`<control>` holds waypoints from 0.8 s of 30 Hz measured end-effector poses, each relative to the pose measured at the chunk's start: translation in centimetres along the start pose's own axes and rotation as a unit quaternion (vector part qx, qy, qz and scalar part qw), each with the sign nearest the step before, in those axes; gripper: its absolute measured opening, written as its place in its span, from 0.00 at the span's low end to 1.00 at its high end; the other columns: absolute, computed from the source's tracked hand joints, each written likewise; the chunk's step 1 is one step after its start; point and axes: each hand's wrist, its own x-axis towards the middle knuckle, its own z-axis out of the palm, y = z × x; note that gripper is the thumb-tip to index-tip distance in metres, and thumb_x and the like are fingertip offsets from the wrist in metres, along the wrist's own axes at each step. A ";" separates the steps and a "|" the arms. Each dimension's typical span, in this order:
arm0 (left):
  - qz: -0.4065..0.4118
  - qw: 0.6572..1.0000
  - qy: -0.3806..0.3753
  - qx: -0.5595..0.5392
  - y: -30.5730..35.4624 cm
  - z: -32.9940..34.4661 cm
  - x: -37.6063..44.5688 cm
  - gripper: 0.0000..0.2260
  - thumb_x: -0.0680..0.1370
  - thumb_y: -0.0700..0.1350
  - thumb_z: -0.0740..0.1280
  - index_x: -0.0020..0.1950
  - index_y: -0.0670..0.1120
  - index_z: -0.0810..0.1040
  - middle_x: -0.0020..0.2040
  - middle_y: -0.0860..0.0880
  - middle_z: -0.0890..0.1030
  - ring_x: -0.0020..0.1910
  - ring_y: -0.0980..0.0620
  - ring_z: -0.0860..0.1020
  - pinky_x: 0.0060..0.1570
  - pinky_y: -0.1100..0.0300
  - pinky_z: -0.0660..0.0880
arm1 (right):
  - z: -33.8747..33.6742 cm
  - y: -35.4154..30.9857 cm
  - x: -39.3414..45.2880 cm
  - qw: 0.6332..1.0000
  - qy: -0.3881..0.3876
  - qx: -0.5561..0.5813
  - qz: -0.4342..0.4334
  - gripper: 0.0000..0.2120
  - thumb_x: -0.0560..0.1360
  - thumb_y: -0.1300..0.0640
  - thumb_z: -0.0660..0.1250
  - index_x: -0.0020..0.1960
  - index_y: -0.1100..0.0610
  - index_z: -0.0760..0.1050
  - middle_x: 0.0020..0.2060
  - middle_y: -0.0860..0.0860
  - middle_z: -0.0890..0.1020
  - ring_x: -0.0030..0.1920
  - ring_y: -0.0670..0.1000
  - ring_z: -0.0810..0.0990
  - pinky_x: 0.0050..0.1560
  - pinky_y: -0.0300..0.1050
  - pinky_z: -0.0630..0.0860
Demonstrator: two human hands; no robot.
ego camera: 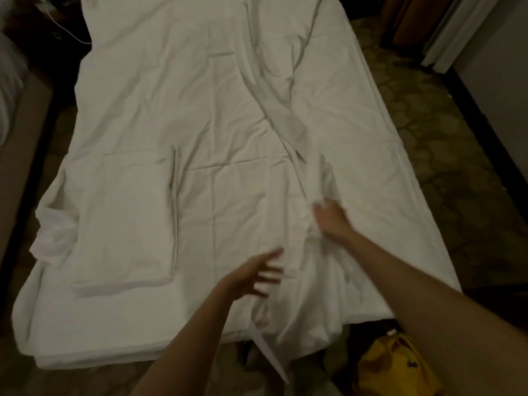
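A white sheet (217,115) lies spread and wrinkled over the bed, with a long raised fold running diagonally from the upper middle down to my right hand. My right hand (331,217) grips a bunch of this white cloth right of centre. Lower and nearer to me, my left hand (257,277) hovers with fingers spread just over the sheet, blurred, holding nothing. A folded white pillowcase (123,218) lies flat on the left part of the bed. A strip of the cloth hangs off the near edge of the bed.
Patterned carpet (445,155) surrounds the bed. A yellow bag (397,364) sits on the floor at the bottom right. Another bed or bench (20,115) stands at the left edge. A dark-based wall runs along the right, and a white cable (68,30) lies at the top left.
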 end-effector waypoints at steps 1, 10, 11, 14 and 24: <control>0.045 0.994 0.008 -0.100 1.4 -0.3 0.0 0.14 0.77 0.61 0.60 0.55 0.55 0.75 0.54 0.49 0.81 0.52 0.48 0.81 0.51 0.50 0.75 | 2.4 -1.6 -1.2 0.998 -0.040 0.013 -0.040 0.15 0.82 0.58 0.54 0.61 0.67 0.73 0.59 0.65 0.77 0.59 0.61 0.76 0.52 0.45 0.69; 0.111 0.920 0.362 -0.100 -0.5 -8.2 -0.5 0.07 0.78 0.38 0.62 0.42 0.38 0.76 0.39 0.40 0.78 0.45 0.40 0.78 0.41 0.55 0.73 | 12.3 -6.7 -7.5 0.935 -0.299 0.097 -0.163 0.19 0.78 0.52 0.64 0.67 0.57 0.71 0.58 0.56 0.79 0.56 0.54 0.79 0.58 0.45 0.72; 0.122 0.917 0.369 -0.089 -1.3 -9.1 -0.6 0.08 0.79 0.39 0.61 0.42 0.38 0.76 0.40 0.40 0.78 0.46 0.40 0.77 0.42 0.54 0.73 | 12.4 -6.6 -7.0 0.936 -0.298 0.110 -0.154 0.16 0.78 0.50 0.64 0.63 0.56 0.76 0.50 0.55 0.82 0.48 0.51 0.81 0.54 0.45 0.75; 0.136 0.904 0.401 -0.062 -2.5 -11.8 -1.5 0.14 0.77 0.45 0.62 0.54 0.34 0.78 0.47 0.39 0.79 0.49 0.40 0.77 0.49 0.50 0.73 | 12.1 -6.7 -4.6 0.963 -0.196 0.146 -0.111 0.07 0.77 0.54 0.65 0.49 0.55 0.81 0.36 0.53 0.82 0.37 0.50 0.81 0.51 0.49 0.79; 0.069 0.834 0.545 0.062 -4.8 -28.3 -4.8 0.20 0.77 0.47 0.62 0.61 0.33 0.77 0.59 0.30 0.77 0.59 0.31 0.74 0.59 0.44 0.71 | 13.1 -0.9 0.9 0.982 -0.096 0.038 0.160 0.18 0.79 0.51 0.61 0.63 0.63 0.72 0.59 0.59 0.78 0.57 0.57 0.76 0.55 0.44 0.70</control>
